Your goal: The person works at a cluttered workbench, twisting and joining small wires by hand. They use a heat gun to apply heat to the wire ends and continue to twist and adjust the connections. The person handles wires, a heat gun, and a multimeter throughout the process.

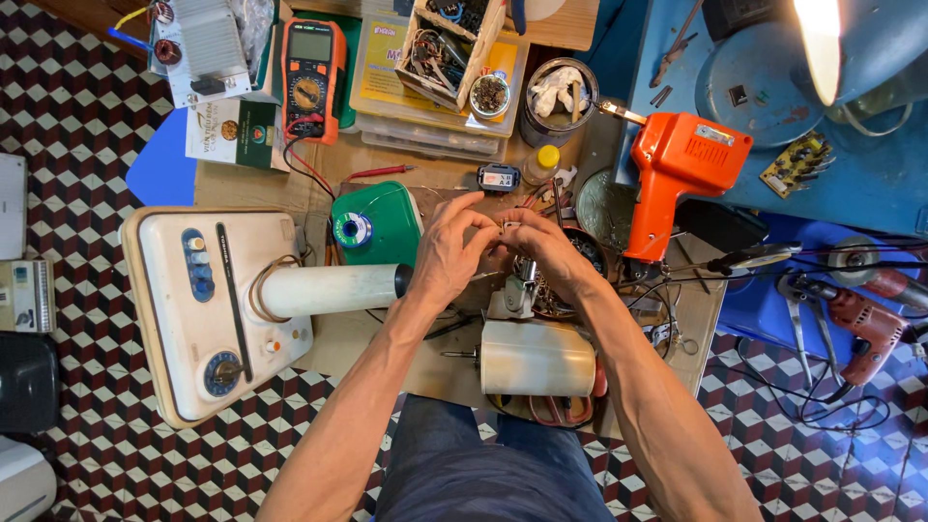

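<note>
At the centre of the cardboard-covered work surface (pixel 425 372), both hands meet over a small metal part (pixel 509 227). The left hand (pixel 449 253) and right hand (pixel 546 253) have fingertips pinched close on it from either side; the part is too small and too covered to identify, and how firmly each hand grips it cannot be told. It sits above the upper end of a cream motor housing (pixel 537 358), which lies on its side just before the person's lap, with loose red wires (pixel 561 411) looped beneath it. Risk noted: the part is held only at the fingertips, and a slip would likely drop it among the clutter of wires and fittings beside the dark round bowl (pixel 590 253). The orange soldering gun (pixel 677 174) stands near the right forearm, so a sideways elbow movement could knock it. A white cylinder (pixel 329 290) resting on the cream appliance (pixel 208 309) lies close to the left wrist and could roll if nudged. The green solder spool (pixel 372 224) sits just behind the left hand.
</note>
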